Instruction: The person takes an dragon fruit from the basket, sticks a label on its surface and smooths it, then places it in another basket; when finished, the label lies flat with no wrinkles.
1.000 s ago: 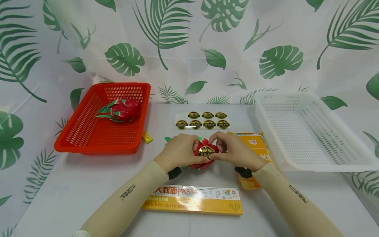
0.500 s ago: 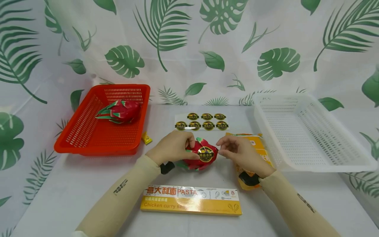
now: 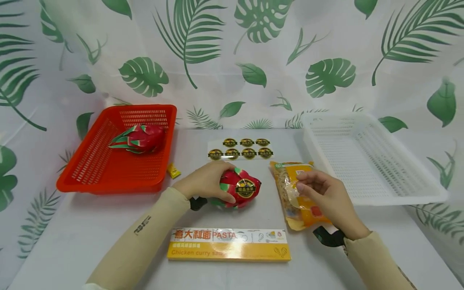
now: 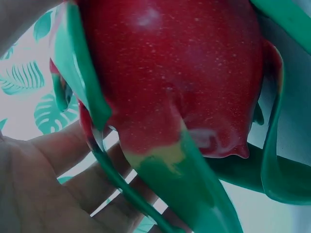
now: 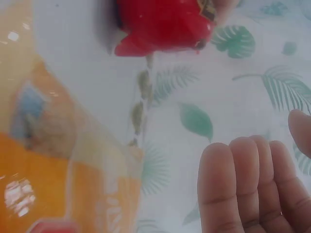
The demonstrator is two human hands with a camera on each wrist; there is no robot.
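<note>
A red dragon fruit (image 3: 232,177) with green-tipped scales lies on the table in the head view, a round black-and-gold sticker (image 3: 246,188) on its right side. My left hand (image 3: 206,181) grips it from the left, thumb at the front; the left wrist view shows fingers behind the fruit's green leaves (image 4: 189,184). Above an orange-and-clear food packet (image 3: 280,179) hovers my right hand (image 3: 330,199), apart from the fruit. Its fingers (image 5: 218,179) look relaxed and straight in the right wrist view, thumb apart, holding nothing.
A red basket (image 3: 108,189) at left holds another dragon fruit (image 3: 148,137). The sticker sheet (image 3: 241,150) lies behind the hands. A small yellow sachet (image 3: 173,171) sits beside the red basket. In front lies a pasta box (image 3: 228,251); a white basket (image 3: 398,200) stands at right.
My right hand has left the sticker and dragon fruit and moved right, over the food packet. My left hand still holds the fruit, whose sticker now shows fully.
</note>
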